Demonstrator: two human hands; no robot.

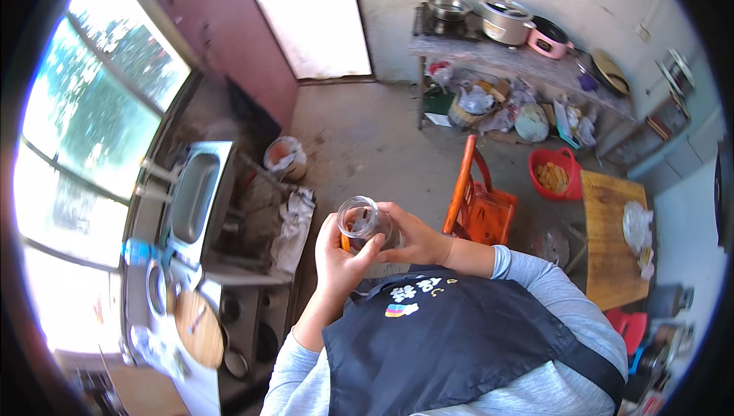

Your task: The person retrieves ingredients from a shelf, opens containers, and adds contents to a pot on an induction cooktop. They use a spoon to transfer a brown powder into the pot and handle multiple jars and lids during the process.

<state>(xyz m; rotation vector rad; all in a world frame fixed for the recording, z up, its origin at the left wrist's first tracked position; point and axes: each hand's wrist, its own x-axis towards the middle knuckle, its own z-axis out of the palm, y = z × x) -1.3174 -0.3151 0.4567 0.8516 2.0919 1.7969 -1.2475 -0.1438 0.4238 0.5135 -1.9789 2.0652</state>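
Both hands hold a clear, wide-mouthed jar (390,233) in front of my chest. Its round mouth faces up towards me and shows no lid over it. My left hand (337,261) wraps the near left side of the jar, thumb along its wall. On the other side my right hand (421,238) closes around it, fingers curled over the far side. Something orange (344,242) shows by the left palm; whether it is part of the jar cannot be told. Greyish-brown shapes appear within the mouth, too unclear to name.
Left are a steel sink (196,198) and a round wooden cutting board (198,329). An orange chair (487,212) stands right, near a red basket (555,174) and a wooden table (613,232). A rice cooker (504,21) sits on the back bench (487,48).
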